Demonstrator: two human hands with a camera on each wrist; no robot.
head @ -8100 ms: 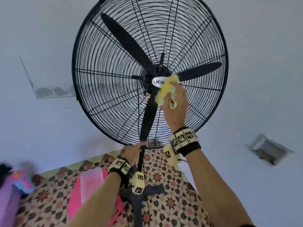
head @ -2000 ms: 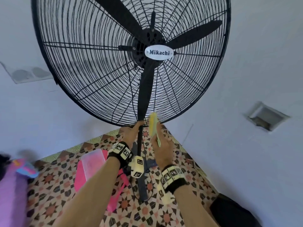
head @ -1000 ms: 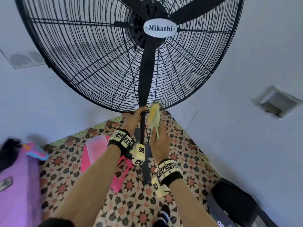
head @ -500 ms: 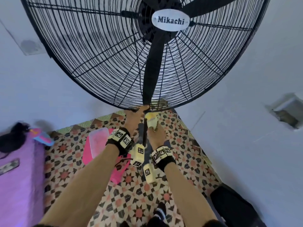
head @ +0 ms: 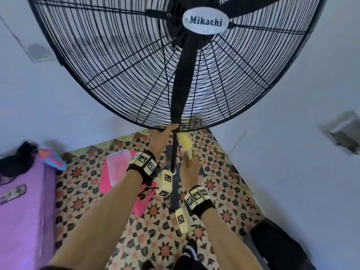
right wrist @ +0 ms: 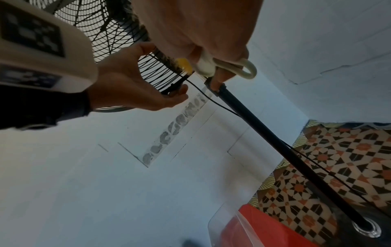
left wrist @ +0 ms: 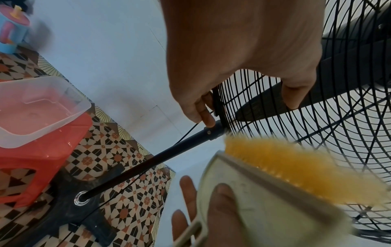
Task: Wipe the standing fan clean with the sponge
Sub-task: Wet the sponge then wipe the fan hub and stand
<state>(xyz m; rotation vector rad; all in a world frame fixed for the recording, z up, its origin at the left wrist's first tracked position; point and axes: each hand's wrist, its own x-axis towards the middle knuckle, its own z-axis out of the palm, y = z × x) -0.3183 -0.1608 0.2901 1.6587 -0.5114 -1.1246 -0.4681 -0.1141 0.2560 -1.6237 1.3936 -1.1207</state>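
We hold the sponge (head: 185, 143) in our right hand (head: 190, 168), fingers curled round its pale backing; its yellow face sits just under the bottom rim of the fan's grille, close beside the top of the pole (head: 174, 152). From the left wrist camera the yellow side looks bristly and blurred, and whether it touches the wires we cannot tell. The standing fan (head: 136, 65) fills the upper head view: black wire grille, black blades, an oval "Mikachi" badge (head: 205, 22) at the hub. Our left hand (head: 160, 138) grips the lowest point of the grille rim, thumb on the front, fingers behind, just above the pole joint. A thin black cable (right wrist: 222, 107) runs down alongside the pole to the black base (left wrist: 69, 215) on the patterned tile floor (head: 224, 182). Left of the base, a clear plastic tub (head: 117, 166) rests on a pink-red stool (left wrist: 42, 158). A purple bed (head: 21, 211) lies at far left.
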